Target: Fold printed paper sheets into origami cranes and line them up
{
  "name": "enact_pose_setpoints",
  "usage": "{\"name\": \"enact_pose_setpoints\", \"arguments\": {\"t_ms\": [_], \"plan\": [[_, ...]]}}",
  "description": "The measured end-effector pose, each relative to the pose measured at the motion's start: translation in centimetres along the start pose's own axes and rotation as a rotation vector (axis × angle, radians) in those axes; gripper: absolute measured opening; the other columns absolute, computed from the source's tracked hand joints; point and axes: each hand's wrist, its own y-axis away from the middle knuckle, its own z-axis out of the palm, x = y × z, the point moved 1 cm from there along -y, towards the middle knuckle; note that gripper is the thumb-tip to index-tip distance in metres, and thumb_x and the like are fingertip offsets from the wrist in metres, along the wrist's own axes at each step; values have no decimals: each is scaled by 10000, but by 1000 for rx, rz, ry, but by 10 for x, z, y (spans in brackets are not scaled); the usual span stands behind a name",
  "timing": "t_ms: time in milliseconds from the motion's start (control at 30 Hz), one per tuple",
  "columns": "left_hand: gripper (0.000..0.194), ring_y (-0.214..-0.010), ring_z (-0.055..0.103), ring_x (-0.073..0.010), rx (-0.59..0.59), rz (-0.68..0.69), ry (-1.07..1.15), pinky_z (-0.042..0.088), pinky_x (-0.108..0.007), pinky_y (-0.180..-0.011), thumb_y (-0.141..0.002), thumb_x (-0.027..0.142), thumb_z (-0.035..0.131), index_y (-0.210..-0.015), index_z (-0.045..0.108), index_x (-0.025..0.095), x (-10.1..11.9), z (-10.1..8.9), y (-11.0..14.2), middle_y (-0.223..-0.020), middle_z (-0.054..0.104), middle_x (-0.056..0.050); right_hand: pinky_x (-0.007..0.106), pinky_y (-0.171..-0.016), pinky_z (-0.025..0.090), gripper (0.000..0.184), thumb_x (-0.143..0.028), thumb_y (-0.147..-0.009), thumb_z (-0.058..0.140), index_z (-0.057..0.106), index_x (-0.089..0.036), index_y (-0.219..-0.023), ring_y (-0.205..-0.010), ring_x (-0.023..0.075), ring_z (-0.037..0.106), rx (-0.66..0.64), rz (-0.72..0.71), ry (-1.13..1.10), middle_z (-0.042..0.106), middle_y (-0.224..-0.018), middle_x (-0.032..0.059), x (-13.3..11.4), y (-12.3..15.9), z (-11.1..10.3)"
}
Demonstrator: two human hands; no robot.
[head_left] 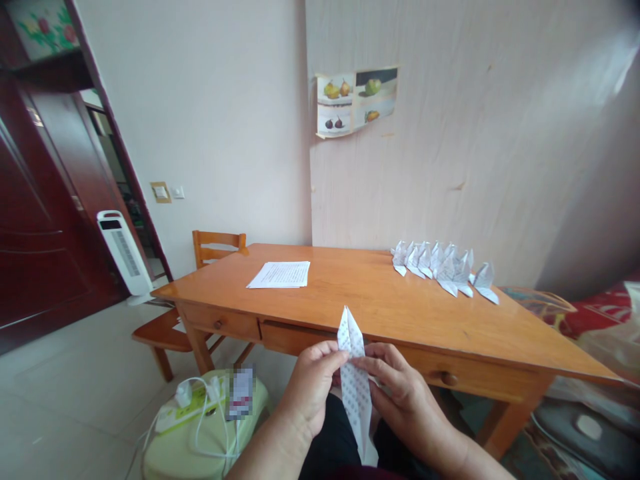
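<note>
A long, narrow strip of folded printed paper (356,400) stands between my hands above my lap, its pointed tip up toward the table edge. My left hand (317,373) pinches its left edge between thumb and fingers. On the other side, my right hand (393,380) grips the right edge, fingertips lying across the paper's front. A centre crease runs down from the tip. The fingers behind the paper are partly hidden. Several folded paper figures (447,270) stand in rows at the back right of the table.
The wooden table (340,287) bears a stack of printed sheets (280,274) at its left. A pale green stool (170,447) at lower left holds a power strip (185,410), white cables and a pixelated item. A wooden chair (220,239) stands behind, and bags (595,320) lie at right.
</note>
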Motion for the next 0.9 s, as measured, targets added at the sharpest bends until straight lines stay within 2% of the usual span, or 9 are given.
{"name": "enact_pose_setpoints", "arguments": {"t_ms": [200, 333, 500, 633, 767, 900], "plan": [[211, -622, 558, -125, 14, -18, 3, 421, -242, -618, -707, 297, 783, -776, 674, 131, -1, 0, 1, -699, 643, -29, 338, -903, 516, 334, -186, -963, 522, 648, -334, -1235, -1088, 214, 605, 23, 3, -119, 552, -1187, 67, 6, 3, 0], [215, -622, 557, -127, 19, -30, -2, 414, -244, -618, -708, 303, 784, -766, 669, 131, -2, 0, 0, -697, 640, -33, 333, -891, 509, 245, -253, -976, 554, 692, -315, -1169, -1075, 215, 604, 90, 28, -247, 560, -1156, 72, 4, 2, 3], [209, -700, 582, -149, -46, 3, 4, 434, -262, -684, -743, 314, 766, -781, 692, 122, -5, 1, 0, -756, 666, -67, 346, -872, 489, 137, -324, -943, 629, 755, -271, -934, -995, 222, 613, 224, 156, -356, 617, -1029, 67, 3, 0, 10], [171, -687, 565, -135, -45, -10, 16, 428, -255, -693, -745, 280, 757, -745, 688, 123, -7, 1, -1, -733, 660, -61, 351, -836, 479, 220, -373, -924, 653, 745, -239, -776, -897, 217, 620, 277, 224, -408, 652, -907, 60, 3, -3, 15], [130, -694, 574, -137, -29, -2, 21, 437, -261, -710, -747, 242, 740, -731, 698, 120, -9, 3, 0, -713, 659, -56, 364, -835, 476, 251, -425, -891, 682, 739, -220, -757, -870, 228, 632, 306, 334, -492, 684, -879, 69, 1, -4, 16], [126, -738, 598, -157, -5, 5, -4, 452, -279, -740, -737, 225, 734, -808, 734, 120, -9, 6, 2, -765, 690, -70, 371, -817, 488, 302, -491, -858, 694, 719, -198, -790, -808, 239, 667, 295, 473, -667, 724, -810, 79, -5, -6, 18]]}}
